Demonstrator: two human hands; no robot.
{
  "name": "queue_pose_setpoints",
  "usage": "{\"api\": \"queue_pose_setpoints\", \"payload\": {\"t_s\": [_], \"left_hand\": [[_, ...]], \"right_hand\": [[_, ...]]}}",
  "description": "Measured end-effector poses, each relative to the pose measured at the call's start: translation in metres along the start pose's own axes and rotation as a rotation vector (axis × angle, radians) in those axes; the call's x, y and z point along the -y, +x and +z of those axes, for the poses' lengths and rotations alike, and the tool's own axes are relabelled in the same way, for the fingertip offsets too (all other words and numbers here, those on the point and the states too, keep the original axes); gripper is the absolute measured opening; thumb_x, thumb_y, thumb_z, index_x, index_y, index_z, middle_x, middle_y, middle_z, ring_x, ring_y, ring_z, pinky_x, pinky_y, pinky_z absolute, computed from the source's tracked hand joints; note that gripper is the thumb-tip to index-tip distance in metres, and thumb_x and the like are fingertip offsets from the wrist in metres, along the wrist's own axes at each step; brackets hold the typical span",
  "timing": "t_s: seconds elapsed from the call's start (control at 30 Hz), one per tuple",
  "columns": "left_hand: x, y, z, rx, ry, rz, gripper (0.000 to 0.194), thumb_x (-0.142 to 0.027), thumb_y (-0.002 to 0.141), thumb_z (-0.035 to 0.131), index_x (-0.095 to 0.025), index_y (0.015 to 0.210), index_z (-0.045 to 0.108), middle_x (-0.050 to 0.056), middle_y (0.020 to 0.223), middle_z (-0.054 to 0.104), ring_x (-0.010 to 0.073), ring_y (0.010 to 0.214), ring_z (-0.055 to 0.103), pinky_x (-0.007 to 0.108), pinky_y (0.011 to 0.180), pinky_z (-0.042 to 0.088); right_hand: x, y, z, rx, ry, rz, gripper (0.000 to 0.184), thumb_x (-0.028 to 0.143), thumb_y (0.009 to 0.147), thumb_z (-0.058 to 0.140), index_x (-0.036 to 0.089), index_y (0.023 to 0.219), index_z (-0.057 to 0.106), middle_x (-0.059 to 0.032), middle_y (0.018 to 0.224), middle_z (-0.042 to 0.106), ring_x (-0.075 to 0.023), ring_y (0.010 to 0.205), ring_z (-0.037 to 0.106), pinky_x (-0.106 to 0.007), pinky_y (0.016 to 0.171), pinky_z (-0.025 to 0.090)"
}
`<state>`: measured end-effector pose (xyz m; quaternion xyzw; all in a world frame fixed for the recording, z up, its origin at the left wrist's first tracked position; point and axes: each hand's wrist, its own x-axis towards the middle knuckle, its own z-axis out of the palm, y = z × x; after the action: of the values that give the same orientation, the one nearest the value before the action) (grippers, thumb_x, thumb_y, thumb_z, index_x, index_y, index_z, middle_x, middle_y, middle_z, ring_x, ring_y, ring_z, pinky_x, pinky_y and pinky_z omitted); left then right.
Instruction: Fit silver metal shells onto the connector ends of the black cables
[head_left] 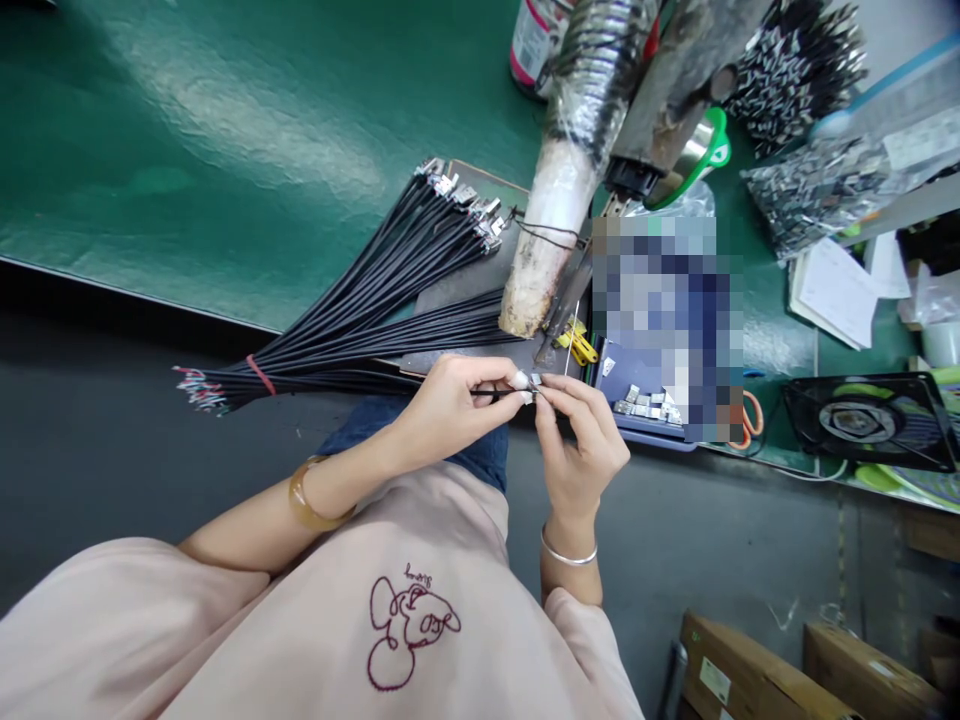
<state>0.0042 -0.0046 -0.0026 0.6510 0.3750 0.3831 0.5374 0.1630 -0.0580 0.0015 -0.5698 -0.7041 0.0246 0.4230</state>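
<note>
Fingers of the left hand [456, 408] clasp a black cable [487, 392], left of the blue tray [654, 439]; those of the right hand [581, 432] pinch the metal connector [535, 380] at its tip. Judgement: keep the cable steady, the connector square.

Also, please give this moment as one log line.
left hand: holding black cable; right hand: pinching its metal connector; nearby: cable bundle, blue tray
</note>
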Motion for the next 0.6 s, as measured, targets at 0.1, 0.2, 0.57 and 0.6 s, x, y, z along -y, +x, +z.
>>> {"api": "queue_pose_setpoints", "payload": {"t_s": [0.1, 0.2, 0.57, 0.6], "left_hand": [[0.001, 0.0, -0.001, -0.022, 0.173, 0.141, 0.012, -0.017, 0.086, 0.063, -0.014, 0.076, 0.067, -0.004, 0.06, 0.051, 0.0073, 0.054, 0.04, 0.021, 0.052, 0.033], [0.003, -0.001, -0.001, -0.03, 0.306, 0.265, 0.013, -0.015, 0.09, 0.059, -0.015, 0.082, 0.07, -0.002, 0.065, 0.059, 0.0088, 0.057, 0.047, 0.022, 0.058, 0.038], [-0.009, -0.004, -0.006, 0.15, -0.038, -0.024, 0.023, -0.022, 0.092, 0.053, -0.014, 0.071, 0.059, -0.001, 0.058, 0.059, 0.0078, 0.051, 0.047, 0.021, 0.054, 0.038], [-0.01, -0.003, -0.007, 0.172, -0.131, -0.105, 0.023, -0.024, 0.091, 0.054, -0.014, 0.071, 0.059, -0.002, 0.056, 0.057, 0.0076, 0.05, 0.046, 0.02, 0.052, 0.037]], "right_hand": [[0.001, 0.0, -0.003, 0.032, -0.074, -0.047, 0.024, 0.009, 0.088, 0.062, 0.024, 0.106, 0.068, -0.0035, 0.106, 0.075, -0.0146, 0.096, 0.072, -0.028, 0.088, 0.059], [0.002, 0.0, -0.005, 0.047, -0.058, -0.001, 0.022, 0.01, 0.087, 0.063, 0.024, 0.102, 0.068, -0.003, 0.104, 0.075, -0.0148, 0.095, 0.072, -0.029, 0.087, 0.06], [0.006, -0.004, 0.007, -0.016, 0.389, 0.372, 0.004, 0.02, 0.086, 0.067, 0.021, 0.085, 0.071, -0.004, 0.098, 0.072, -0.0156, 0.091, 0.071, -0.029, 0.074, 0.061], [0.006, -0.004, 0.007, -0.029, 0.372, 0.359, 0.005, 0.019, 0.086, 0.067, 0.022, 0.086, 0.071, -0.0034, 0.098, 0.072, -0.0158, 0.09, 0.072, -0.031, 0.076, 0.062]]}}
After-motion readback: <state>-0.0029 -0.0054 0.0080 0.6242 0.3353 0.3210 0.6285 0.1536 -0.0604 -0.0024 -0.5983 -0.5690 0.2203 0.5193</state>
